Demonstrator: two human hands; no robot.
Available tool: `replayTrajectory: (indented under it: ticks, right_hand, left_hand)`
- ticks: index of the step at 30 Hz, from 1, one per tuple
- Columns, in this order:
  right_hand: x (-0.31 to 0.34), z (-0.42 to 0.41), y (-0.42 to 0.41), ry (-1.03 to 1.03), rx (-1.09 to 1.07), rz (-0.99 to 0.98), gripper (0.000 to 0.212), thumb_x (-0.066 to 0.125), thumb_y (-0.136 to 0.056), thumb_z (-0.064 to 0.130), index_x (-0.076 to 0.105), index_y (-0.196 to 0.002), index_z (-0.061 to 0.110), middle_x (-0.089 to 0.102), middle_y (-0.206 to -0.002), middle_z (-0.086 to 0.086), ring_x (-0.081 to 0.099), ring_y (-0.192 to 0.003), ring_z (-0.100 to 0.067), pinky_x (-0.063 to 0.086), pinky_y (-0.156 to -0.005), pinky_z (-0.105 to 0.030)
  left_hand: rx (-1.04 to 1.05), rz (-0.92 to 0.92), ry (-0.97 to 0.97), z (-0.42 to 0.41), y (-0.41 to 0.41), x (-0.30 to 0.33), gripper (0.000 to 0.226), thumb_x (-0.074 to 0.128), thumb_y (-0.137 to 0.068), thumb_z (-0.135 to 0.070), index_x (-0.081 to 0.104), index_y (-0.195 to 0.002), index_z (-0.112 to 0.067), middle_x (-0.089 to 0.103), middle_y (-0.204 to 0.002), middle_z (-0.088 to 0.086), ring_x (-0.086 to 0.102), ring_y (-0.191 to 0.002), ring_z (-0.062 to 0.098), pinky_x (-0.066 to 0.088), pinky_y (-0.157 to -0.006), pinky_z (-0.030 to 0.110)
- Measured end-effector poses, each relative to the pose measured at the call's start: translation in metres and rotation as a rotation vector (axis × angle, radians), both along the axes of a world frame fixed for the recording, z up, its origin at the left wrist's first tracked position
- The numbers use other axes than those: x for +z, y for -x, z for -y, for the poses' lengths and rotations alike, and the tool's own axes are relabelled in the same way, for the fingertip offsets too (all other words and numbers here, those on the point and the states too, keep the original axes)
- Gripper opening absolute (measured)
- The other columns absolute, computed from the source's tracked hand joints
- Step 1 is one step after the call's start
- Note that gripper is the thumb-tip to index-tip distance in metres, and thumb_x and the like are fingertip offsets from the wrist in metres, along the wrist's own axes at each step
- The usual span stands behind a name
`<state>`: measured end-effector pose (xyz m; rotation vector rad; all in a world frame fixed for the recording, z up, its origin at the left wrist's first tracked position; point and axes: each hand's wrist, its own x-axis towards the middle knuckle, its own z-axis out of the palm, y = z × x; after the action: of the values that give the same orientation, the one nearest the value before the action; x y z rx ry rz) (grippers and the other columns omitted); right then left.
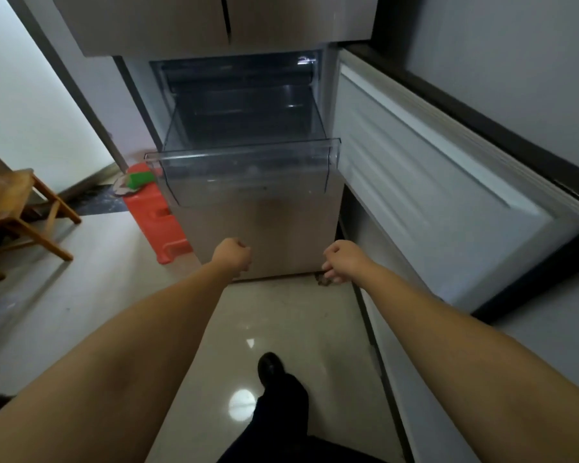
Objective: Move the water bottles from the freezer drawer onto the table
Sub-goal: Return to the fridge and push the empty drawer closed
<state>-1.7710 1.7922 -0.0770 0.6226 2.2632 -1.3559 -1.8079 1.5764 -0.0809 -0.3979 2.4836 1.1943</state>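
Though pulled out, freezer drawer (pixel 248 162) bare.

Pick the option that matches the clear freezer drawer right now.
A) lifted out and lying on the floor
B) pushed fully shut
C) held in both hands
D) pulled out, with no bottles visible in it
D: the drawer juts out of the open freezer with no bottles showing through its clear walls, while the left hand and right hand hang below it holding nothing.
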Motion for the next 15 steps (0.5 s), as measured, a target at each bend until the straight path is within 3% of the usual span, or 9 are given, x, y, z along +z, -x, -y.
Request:
replayTrajectory:
  ticks: [5, 9, 13, 15]
  right_hand:
    - [0.014, 0.017, 0.097, 0.071, -0.049, -0.031, 0.041, 0.036, -0.103, 0.02, 0.039, -0.142, 0.008, 0.064, -0.102, -0.009, 0.062, -0.07, -0.013, 0.051, -0.057, -0.025]
    - [0.028, 0.046, 0.172, 0.244, -0.127, -0.027, 0.044, 0.035, -0.104, 0.018, 0.03, -0.147, 0.008, 0.062, -0.119, -0.015, 0.065, -0.085, -0.018, 0.053, -0.063, -0.026]
    - [0.029, 0.067, 0.21, 0.534, -0.343, -0.022, 0.043, 0.034, -0.103, 0.011, 0.028, -0.146, 0.008, 0.059, -0.115, -0.016, 0.063, -0.104, -0.029, 0.053, -0.082, -0.037]
    - [0.03, 0.079, 0.231, 0.589, -0.432, -0.032, 0.043, 0.031, -0.103, 0.008, 0.027, -0.146, 0.005, 0.062, -0.114, -0.019, 0.064, -0.099, -0.028, 0.054, -0.077, -0.036]
  left_hand:
    - [0.155, 0.001, -0.202, 0.009, 0.093, 0.012, 0.011, 0.04, -0.099, -0.011, 0.05, -0.1, -0.007, 0.057, -0.083, 0.014, 0.051, -0.06, 0.017, 0.039, -0.056, 0.024]
    - [0.331, 0.058, -0.429, 0.031, 0.163, 0.027, 0.014, 0.038, -0.099, -0.008, 0.049, -0.091, -0.011, 0.051, -0.075, 0.008, 0.051, -0.063, 0.016, 0.04, -0.06, 0.026]
    - [0.5, 0.018, -0.568, 0.046, 0.2, 0.026, 0.024, 0.036, -0.101, -0.009, 0.049, -0.121, -0.002, 0.059, -0.097, 0.013, 0.062, -0.091, 0.025, 0.051, -0.083, 0.035]
    - [0.601, 0.017, -0.667, 0.047, 0.214, 0.026, 0.025, 0.031, -0.098, 0.0, 0.047, -0.117, -0.004, 0.058, -0.083, 0.011, 0.06, -0.074, 0.021, 0.052, -0.075, 0.033]
